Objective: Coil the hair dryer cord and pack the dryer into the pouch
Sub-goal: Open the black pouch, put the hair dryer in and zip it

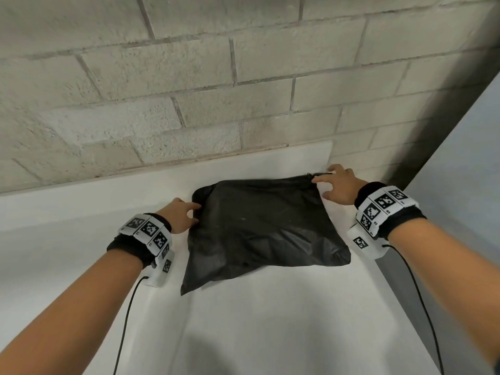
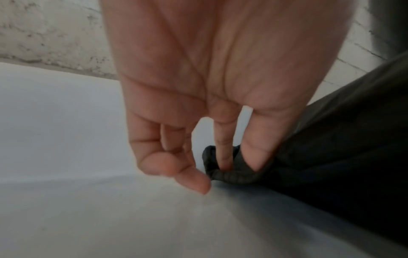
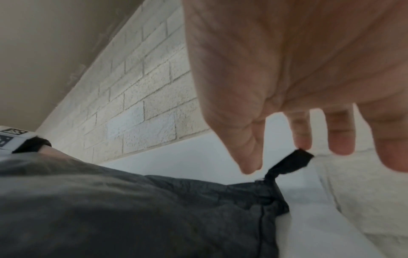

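Note:
A black fabric pouch (image 1: 259, 226) lies crumpled on the white table (image 1: 270, 320) near the wall. My left hand (image 1: 196, 212) pinches the pouch's near-left corner; in the left wrist view my left hand (image 2: 240, 167) has index finger and thumb closed on the rolled edge of the pouch (image 2: 342, 157). My right hand (image 1: 320, 188) hovers over the far-right corner with fingers spread. Seen from the right wrist, my right hand (image 3: 276, 158) has its index fingertip touching the black zipper pull tab (image 3: 291, 162) while the thumb stays clear of it. Neither the dryer nor its cord shows.
A pale brick wall (image 1: 216, 90) stands right behind the table. A grey panel (image 1: 460, 158) runs along the table's right edge. Thin black cables (image 1: 127, 315) hang from both wrist cameras over the near part of the table.

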Demonstrator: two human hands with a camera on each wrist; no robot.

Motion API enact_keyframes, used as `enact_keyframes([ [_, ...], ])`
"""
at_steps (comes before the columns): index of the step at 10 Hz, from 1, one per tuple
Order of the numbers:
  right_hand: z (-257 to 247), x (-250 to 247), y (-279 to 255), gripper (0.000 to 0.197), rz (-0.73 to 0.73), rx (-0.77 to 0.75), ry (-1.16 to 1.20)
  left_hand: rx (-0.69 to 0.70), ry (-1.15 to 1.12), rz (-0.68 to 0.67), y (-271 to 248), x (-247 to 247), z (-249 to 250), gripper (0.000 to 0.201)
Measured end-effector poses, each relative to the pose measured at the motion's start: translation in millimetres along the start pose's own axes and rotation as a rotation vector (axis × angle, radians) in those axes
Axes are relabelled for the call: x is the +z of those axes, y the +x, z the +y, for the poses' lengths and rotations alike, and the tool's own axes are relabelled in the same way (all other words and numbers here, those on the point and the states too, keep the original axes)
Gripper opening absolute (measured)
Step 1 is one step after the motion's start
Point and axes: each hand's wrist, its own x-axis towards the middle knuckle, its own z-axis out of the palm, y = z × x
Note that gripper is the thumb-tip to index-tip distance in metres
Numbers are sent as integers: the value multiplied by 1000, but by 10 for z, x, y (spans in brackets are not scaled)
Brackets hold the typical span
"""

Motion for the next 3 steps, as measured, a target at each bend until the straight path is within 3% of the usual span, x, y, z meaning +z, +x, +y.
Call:
enact_keyframes([
  [1, -49, -97, -185, 48, 48, 11, 19, 14, -19, 52, -168, -43, 6, 46],
  [3, -245, -147, -609, 35, -5, -56, 89, 99, -94, 117, -556, -174, 93, 44],
])
